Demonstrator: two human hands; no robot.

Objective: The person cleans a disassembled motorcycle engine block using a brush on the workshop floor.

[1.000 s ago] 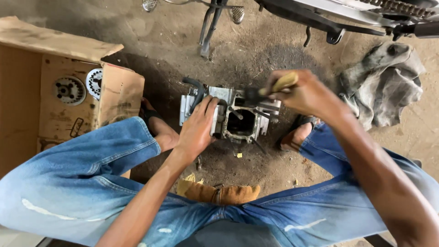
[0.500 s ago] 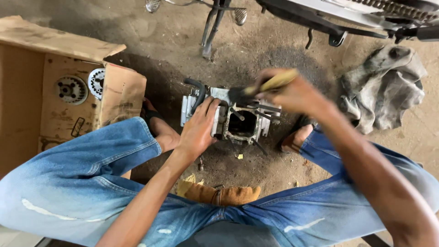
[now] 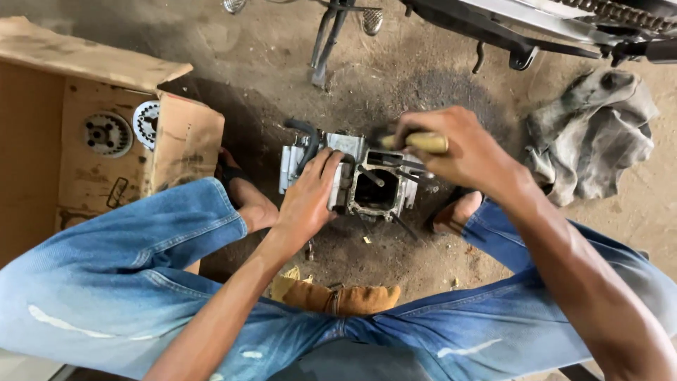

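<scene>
Left hand [image 3: 310,201] pressed flat on engine block [image 3: 352,180] between the feet; right hand [image 3: 451,148] gripped yellow-handled brush [image 3: 416,142] over its top edge. Cardboard box [image 3: 183,141] crowded left; rag [image 3: 592,134] lay right.

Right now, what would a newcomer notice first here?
At centre, a grey engine block sits on the dirt between two jeans-clad knees; the left hand steadies it while the right hand works a yellow-handled tool over it. An open cardboard box holding gears stands left, a grey rag right.
</scene>
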